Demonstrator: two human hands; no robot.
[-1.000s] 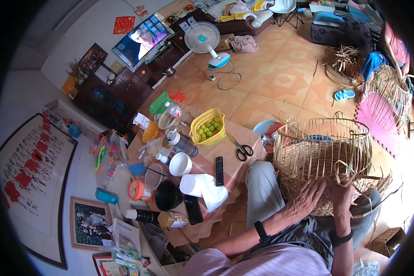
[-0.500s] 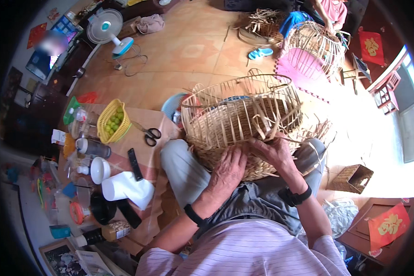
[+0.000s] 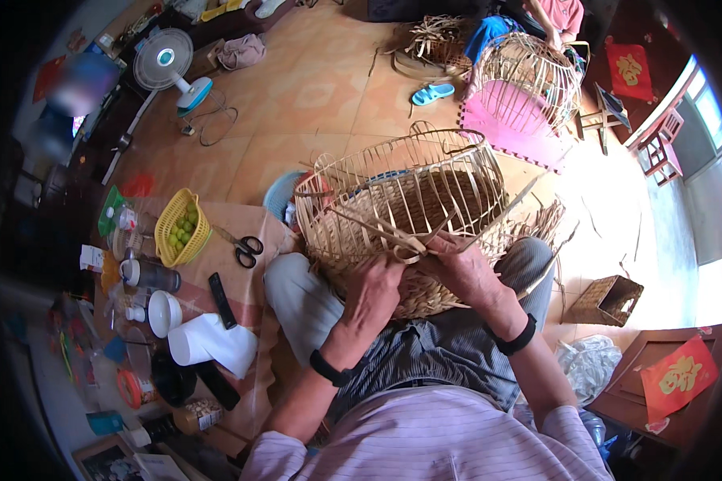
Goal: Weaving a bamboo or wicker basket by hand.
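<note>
The biggest thing is the basket (image 3: 377,220), which sits in the person's lap between two bent knees (image 3: 291,276). Its low part is already woven thick and tight. Its top part is see-through, like a cage, so I think that part is not filled in yet. Lots of loose ends (image 3: 541,223) poke out on the right side, and they look not yet tucked in.

The left hand (image 3: 374,290) is curled up almost closed. The right hand (image 3: 463,271) is bent, with its fingers close together. Both hands seem to pinch a pale strip (image 3: 415,243) at the near side of the basket, where it makes a little loop.

Half a second ago, the left hand lay flat on the basket with straight fingers. Now it is curled next to the right hand.
</note>
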